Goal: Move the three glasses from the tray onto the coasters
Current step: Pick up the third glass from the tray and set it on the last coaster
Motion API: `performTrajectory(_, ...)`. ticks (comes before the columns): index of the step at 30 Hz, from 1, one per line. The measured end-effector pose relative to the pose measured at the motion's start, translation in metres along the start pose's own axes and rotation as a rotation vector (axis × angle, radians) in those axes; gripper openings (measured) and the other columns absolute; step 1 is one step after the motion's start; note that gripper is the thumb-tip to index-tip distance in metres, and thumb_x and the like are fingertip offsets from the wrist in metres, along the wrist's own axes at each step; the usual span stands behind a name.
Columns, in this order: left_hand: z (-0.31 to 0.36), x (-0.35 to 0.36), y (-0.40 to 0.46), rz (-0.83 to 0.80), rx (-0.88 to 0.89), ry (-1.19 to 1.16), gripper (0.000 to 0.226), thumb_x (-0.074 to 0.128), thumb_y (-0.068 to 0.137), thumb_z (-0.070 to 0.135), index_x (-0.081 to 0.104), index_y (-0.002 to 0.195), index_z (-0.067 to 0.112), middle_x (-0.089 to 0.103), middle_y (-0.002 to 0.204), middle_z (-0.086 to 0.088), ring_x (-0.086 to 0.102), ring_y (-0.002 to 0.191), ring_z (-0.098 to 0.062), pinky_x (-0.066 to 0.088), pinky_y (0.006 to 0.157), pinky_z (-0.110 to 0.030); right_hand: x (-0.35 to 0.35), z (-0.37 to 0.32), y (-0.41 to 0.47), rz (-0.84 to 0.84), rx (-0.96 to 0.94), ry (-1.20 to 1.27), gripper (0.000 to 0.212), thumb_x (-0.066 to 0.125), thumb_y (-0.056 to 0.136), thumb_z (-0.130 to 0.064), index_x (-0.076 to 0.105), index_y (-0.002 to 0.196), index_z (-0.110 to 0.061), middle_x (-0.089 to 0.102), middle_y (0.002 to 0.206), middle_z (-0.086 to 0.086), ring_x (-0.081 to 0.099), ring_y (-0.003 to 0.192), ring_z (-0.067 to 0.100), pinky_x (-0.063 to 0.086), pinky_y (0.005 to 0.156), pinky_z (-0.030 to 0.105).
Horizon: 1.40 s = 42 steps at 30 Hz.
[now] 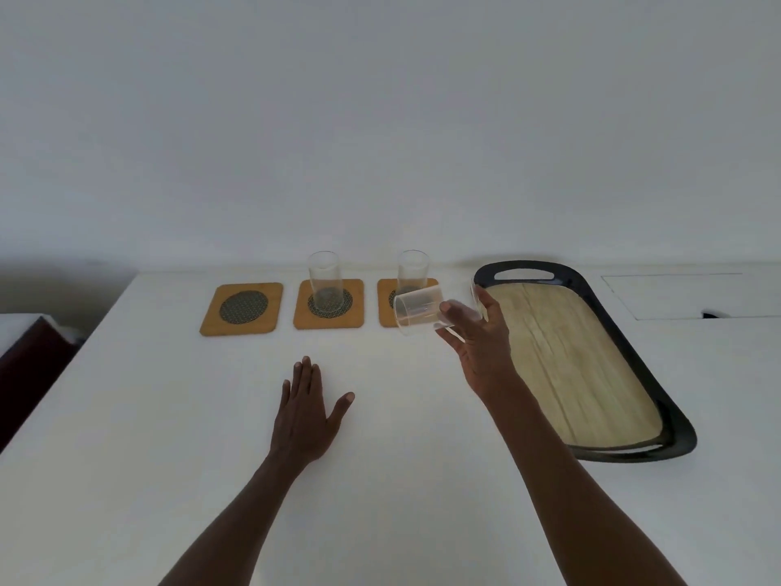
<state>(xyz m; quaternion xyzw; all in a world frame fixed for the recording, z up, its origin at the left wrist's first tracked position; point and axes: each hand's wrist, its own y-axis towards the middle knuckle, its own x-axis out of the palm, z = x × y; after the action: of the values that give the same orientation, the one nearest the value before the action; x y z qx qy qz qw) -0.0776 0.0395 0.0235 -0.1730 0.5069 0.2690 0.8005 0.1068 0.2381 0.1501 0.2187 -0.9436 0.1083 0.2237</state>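
Three wooden coasters with dark mesh centres lie in a row at the table's far side. The left coaster point(241, 308) is bare. A clear glass point(324, 281) stands upright on the middle coaster point(329, 304). Another glass point(412, 270) stands on the right coaster point(386, 304). My right hand point(477, 336) is shut on a third glass point(418, 313), tipped almost sideways with its mouth to the left, in the air in front of the right coaster. My left hand point(306, 412) rests flat on the table, fingers spread. The black-rimmed wooden tray point(570, 357) at the right holds nothing.
The white table point(169, 416) ends at a left edge, with a dark red object point(29, 365) beyond it. A white wall rises behind the coasters. A rectangular panel point(676, 296) is set in the surface to the right of the tray.
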Motion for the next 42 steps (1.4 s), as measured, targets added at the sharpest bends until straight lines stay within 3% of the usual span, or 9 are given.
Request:
performTrajectory(6,-0.057,-0.028,-0.007,0.009,-0.051,0.003,0.099,0.021,0.088,0.074,0.007,0.156,0.004,-0.003,0.167,-0.01,-0.008,0.154,-0.022,0.005,0.126,-0.043,0.053,0.022,-0.01,-0.049,0.004,0.019,0.071,0.08,0.077,-0.001,0.047,0.138,-0.018,0.057,0.136,0.018,0.062,0.121,0.036,0.059,0.091,0.048)
performTrajectory(10,-0.091,-0.043,-0.008,0.004,-0.078,0.012,0.098,0.022,0.088,0.073,0.008,0.156,0.003,-0.002,0.167,-0.011,-0.006,0.154,-0.023,0.006,0.126,-0.044,0.086,0.041,-0.01,-0.049,-0.006,-0.021,0.072,0.081,0.078,-0.003,0.047,0.14,-0.016,0.064,0.126,0.009,0.065,0.118,0.031,0.054,0.096,0.055)
performTrajectory(14,-0.121,-0.054,-0.004,0.012,-0.102,0.021,0.096,0.024,0.09,0.071,0.008,0.156,0.003,0.0,0.167,-0.012,-0.005,0.154,-0.023,0.006,0.126,-0.044,0.114,0.063,-0.008,-0.06,0.011,-0.065,0.077,0.081,0.079,-0.002,0.042,0.143,-0.017,0.052,0.142,0.018,0.06,0.124,0.031,0.051,0.1,0.056)
performTrajectory(21,-0.158,-0.063,0.007,0.051,-0.154,0.019,0.096,0.024,0.089,0.071,0.011,0.156,0.004,0.003,0.167,-0.011,-0.001,0.155,-0.023,0.009,0.126,-0.041,0.161,0.098,-0.003,-0.03,0.02,-0.156,0.077,0.089,0.069,-0.007,0.048,0.133,-0.015,0.061,0.129,0.016,0.066,0.116,0.03,0.06,0.088,0.043)
performTrajectory(25,-0.161,-0.059,0.009,0.07,-0.153,0.04,0.095,0.022,0.09,0.073,0.009,0.157,0.006,0.001,0.167,-0.009,-0.002,0.154,-0.02,0.007,0.126,-0.039,0.19,0.112,0.007,-0.013,-0.026,-0.301,0.082,0.094,0.056,-0.02,0.052,0.127,-0.015,0.064,0.123,0.009,0.068,0.11,0.028,0.059,0.091,0.047)
performTrajectory(29,-0.163,-0.056,0.009,0.091,-0.149,0.048,0.095,0.023,0.091,0.074,0.011,0.156,0.006,0.003,0.167,-0.008,-0.001,0.154,-0.019,0.009,0.126,-0.039,0.221,0.128,0.022,-0.002,-0.094,-0.49,0.073,0.094,0.062,-0.021,0.052,0.122,-0.019,0.066,0.112,-0.002,0.067,0.098,0.021,0.057,0.074,0.022)
performTrajectory(35,-0.165,-0.052,0.011,0.117,-0.164,0.042,0.097,0.022,0.089,0.077,0.013,0.157,0.008,0.005,0.167,-0.006,-0.001,0.154,-0.018,0.012,0.126,-0.039,0.261,0.159,0.048,-0.082,-0.184,-0.665,0.08,0.093,0.065,-0.018,0.049,0.131,-0.011,0.064,0.124,0.004,0.061,0.106,0.016,0.047,0.075,0.007)
performTrajectory(37,-0.166,-0.052,0.012,0.114,-0.168,0.041,0.098,0.02,0.088,0.078,0.012,0.157,0.009,0.003,0.167,-0.005,-0.003,0.154,-0.017,0.01,0.126,-0.039,0.271,0.169,0.057,-0.105,-0.217,-0.725,0.082,0.093,0.064,-0.02,0.048,0.133,-0.012,0.063,0.126,0.004,0.061,0.106,0.017,0.049,0.076,0.011)
performTrajectory(42,-0.167,-0.05,0.013,0.115,-0.169,0.048,0.1,0.019,0.086,0.08,0.01,0.157,0.011,0.002,0.167,-0.004,-0.004,0.154,-0.017,0.007,0.126,-0.038,0.289,0.188,0.077,-0.134,-0.26,-0.85,0.085,0.093,0.064,-0.025,0.047,0.134,-0.012,0.064,0.126,0.006,0.064,0.103,0.024,0.057,0.088,0.041)
